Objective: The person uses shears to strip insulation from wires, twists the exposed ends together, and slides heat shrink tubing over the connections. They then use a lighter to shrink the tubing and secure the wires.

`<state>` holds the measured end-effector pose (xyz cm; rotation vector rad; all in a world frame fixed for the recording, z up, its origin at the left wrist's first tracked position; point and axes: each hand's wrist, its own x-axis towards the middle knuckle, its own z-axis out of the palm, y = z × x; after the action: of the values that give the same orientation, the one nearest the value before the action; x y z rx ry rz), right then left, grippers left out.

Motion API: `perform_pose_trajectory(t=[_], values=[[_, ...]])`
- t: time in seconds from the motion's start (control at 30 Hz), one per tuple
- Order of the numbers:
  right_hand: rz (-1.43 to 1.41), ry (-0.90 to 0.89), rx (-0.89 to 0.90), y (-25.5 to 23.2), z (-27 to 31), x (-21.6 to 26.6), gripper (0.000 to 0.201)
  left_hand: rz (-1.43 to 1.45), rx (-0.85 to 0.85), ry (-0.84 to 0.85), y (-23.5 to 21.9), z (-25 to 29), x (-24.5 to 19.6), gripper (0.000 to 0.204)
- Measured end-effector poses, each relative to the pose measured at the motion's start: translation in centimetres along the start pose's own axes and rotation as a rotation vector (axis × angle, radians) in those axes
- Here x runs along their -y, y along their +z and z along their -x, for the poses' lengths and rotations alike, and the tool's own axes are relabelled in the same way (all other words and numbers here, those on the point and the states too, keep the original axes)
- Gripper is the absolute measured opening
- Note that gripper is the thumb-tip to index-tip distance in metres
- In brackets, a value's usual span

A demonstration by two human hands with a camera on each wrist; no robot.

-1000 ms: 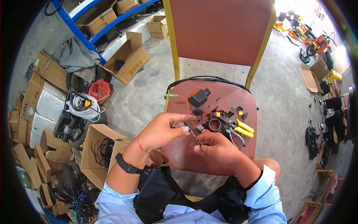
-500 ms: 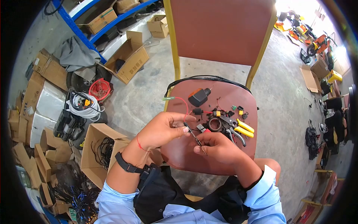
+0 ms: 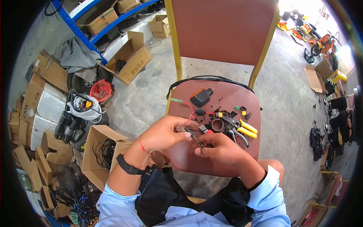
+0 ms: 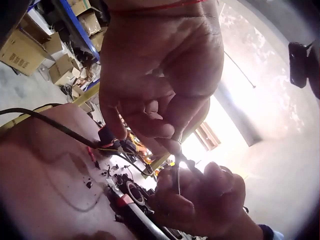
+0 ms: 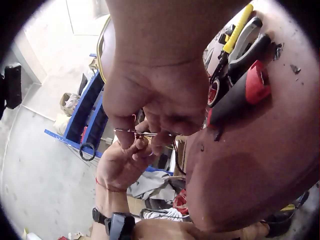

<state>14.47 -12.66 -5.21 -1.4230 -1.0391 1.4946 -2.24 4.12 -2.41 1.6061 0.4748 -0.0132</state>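
Observation:
Over the chair seat [image 3: 189, 163], both hands work on one thin, dark, slender piece [image 3: 197, 141] with a metallic end. My left hand [image 3: 160, 133] pinches its upper end between thumb and fingers. Lower down, my right hand [image 3: 227, 150] grips the metallic end, which pokes out past the thumb. In the right wrist view this thin piece [image 5: 145, 134] runs across between both sets of fingertips; I cannot tell its kind. A red wire [image 3: 191, 109] rises from the left fingers and bends to a green tip [image 3: 176, 100]. Curled fingers partly hide the join.
On the seat lie yellow-handled pliers [image 3: 247, 129], a tape roll [image 3: 217, 125], a black and orange block [image 3: 201, 98], a yellow connector [image 3: 219, 115] and small scraps. A black cable [image 3: 211, 78] runs along the seat's back. An open box of cables [image 3: 102, 151] stands left.
The red wire has bent, and its green tip has dipped slightly, then swung right. Both hands keep their hold on the thin piece and have barely moved.

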Motion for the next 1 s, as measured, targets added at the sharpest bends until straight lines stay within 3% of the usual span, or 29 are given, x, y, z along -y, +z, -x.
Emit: perform_pose_trajectory(t=[0.2,0.5,0.8,1.0], values=[[0.13,0.025,0.017,-0.5,0.2,1.0,0.037,0.084,0.004,-0.01,0.0,-0.2,0.2,0.037],[-0.213,0.047,0.06,-0.7,0.1,0.6,0.03,0.159,-0.072,-0.113,-0.3,0.3,-1.0,0.027],[-0.43,0.131,0.055,-0.8,0.7,3.0,0.033,0.264,-0.166,-0.043,0.1,-0.1,-0.9,0.019],[-0.28,0.157,0.033,-1.0,0.6,2.8,0.03,0.232,-0.253,0.056,0.2,-0.4,0.0,0.014]])
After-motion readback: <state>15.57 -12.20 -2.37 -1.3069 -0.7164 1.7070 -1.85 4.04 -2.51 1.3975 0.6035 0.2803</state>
